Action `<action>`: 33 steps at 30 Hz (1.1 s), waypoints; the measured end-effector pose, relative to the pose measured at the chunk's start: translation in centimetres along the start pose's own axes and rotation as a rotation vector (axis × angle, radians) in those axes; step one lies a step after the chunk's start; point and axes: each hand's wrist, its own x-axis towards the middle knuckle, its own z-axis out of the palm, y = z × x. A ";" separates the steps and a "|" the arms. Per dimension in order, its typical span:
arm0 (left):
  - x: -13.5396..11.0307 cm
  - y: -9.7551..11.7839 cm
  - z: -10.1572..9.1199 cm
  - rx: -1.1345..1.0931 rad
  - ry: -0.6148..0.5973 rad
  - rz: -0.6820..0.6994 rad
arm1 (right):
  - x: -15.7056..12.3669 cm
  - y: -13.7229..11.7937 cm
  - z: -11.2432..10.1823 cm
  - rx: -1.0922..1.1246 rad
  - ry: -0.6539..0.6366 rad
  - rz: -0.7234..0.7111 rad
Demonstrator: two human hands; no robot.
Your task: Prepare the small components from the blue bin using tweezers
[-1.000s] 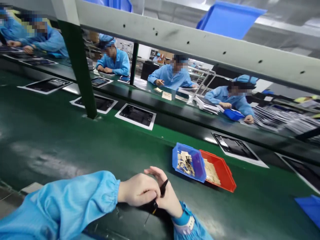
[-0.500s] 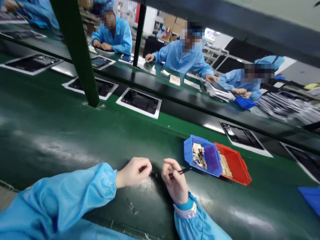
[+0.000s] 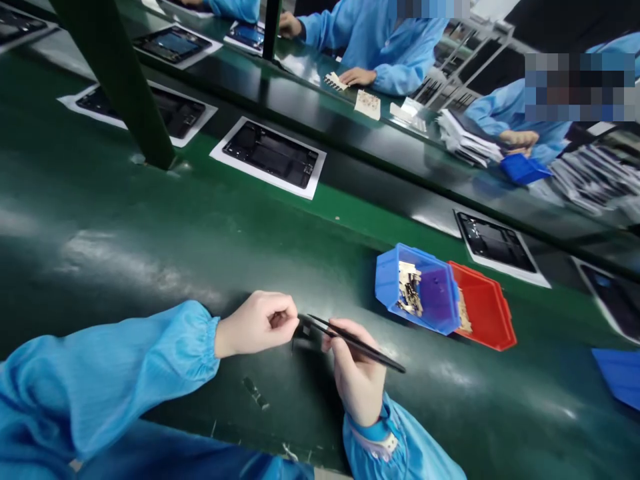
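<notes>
My left hand (image 3: 260, 323) is closed in a pinch, thumb against forefinger, on a small dark piece (image 3: 302, 329) too small and blurred to name. Black tweezers (image 3: 373, 353) lie in my right hand (image 3: 359, 383), gripped between thumb and fingers. Their tips are slightly apart and point left, close to the dark piece and my left fingertips; whether they touch it I cannot tell. Both hands are just above the green bench. To the right stands a blue bin (image 3: 389, 287) with small cream and black pieces inside.
A red bin (image 3: 493, 320) with cream pieces adjoins the blue one. Behind, dark tablet-like panels (image 3: 273, 155) lie on white sheets along a dark strip. A green post (image 3: 120, 87) rises at left. Co-workers in blue sleeves (image 3: 340, 33) sit opposite. A blue object (image 3: 620, 377) is at far right.
The tweezers have swung round in my right hand, their tips now towards my left hand. My left hand keeps its pinch. The camera has tilted downward.
</notes>
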 end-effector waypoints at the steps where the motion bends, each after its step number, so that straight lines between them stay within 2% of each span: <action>1: 0.0 0.0 -0.1 -0.006 -0.010 0.005 | 0.1 0.0 0.0 -0.010 0.008 0.007; 12: -0.3 0.0 -0.6 -0.082 -0.149 0.140 | 0.4 -0.8 0.7 0.121 -0.127 0.001; 24: -0.4 0.1 -0.4 -0.038 -0.168 0.149 | 0.8 -1.5 1.5 0.224 -0.161 0.009; 27: -0.2 -0.1 -0.4 0.078 -0.163 0.175 | 0.7 -1.0 1.3 0.198 -0.131 0.018; 29: 0.2 -0.6 -0.9 0.248 -0.154 0.238 | 0.7 -0.4 1.1 0.181 -0.079 0.026; 31: 0.8 -1.6 -2.0 0.432 -0.109 0.267 | 0.9 0.0 1.0 0.219 0.001 0.058; 33: 1.7 -2.7 -3.7 0.537 -0.033 0.185 | 1.3 0.1 1.0 0.292 0.079 0.092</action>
